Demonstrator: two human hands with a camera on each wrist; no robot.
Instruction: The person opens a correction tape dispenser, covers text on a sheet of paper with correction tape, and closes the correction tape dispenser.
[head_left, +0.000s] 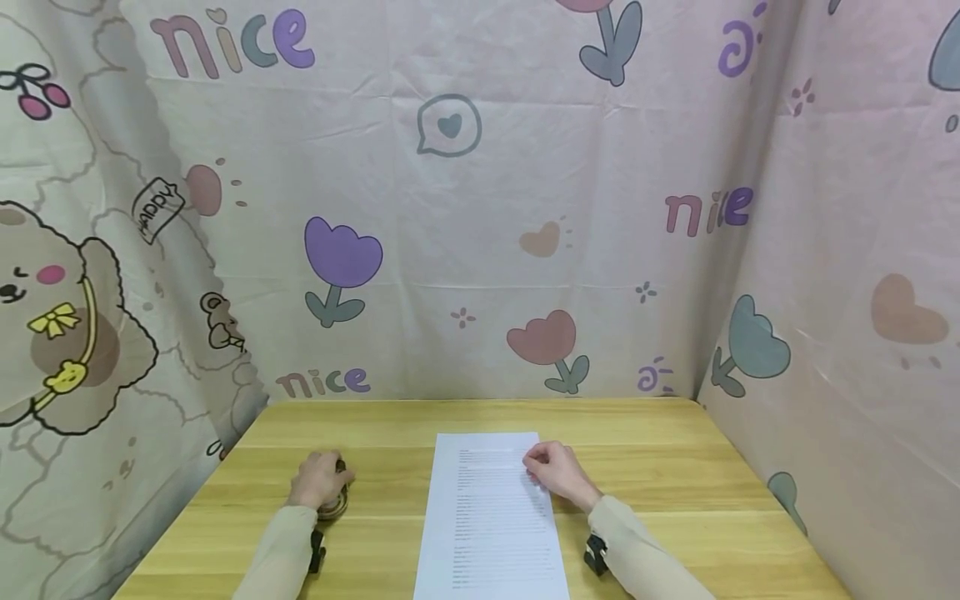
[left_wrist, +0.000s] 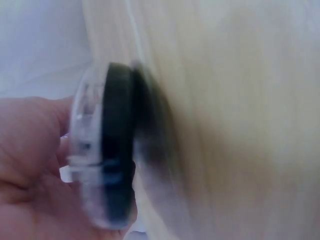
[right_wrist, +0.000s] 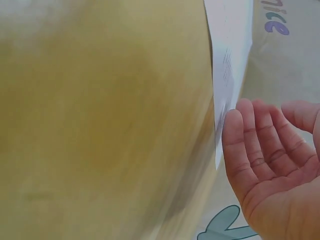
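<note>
My left hand (head_left: 318, 481) grips a round, flat thing (head_left: 335, 502) at the left of the table. In the left wrist view this round thing (left_wrist: 117, 145) has a clear shell on one side and a thick black band on the other, standing on edge close over the wood; blur hides its exact kind. A long sheet of printed paper (head_left: 491, 517) lies in front of me. Over its upper right edge hovers my right hand (head_left: 561, 473). The right wrist view shows that hand's fingers (right_wrist: 240, 150) loosely bent, fingertips beside the paper's edge, nothing between them.
The wooden table (head_left: 637, 467) ends at a patterned cloth (head_left: 450, 208) hanging behind it. More cloth hangs along the left and right sides. A dark band (head_left: 317, 552) sits on the left wrist, another (head_left: 596, 553) on the right.
</note>
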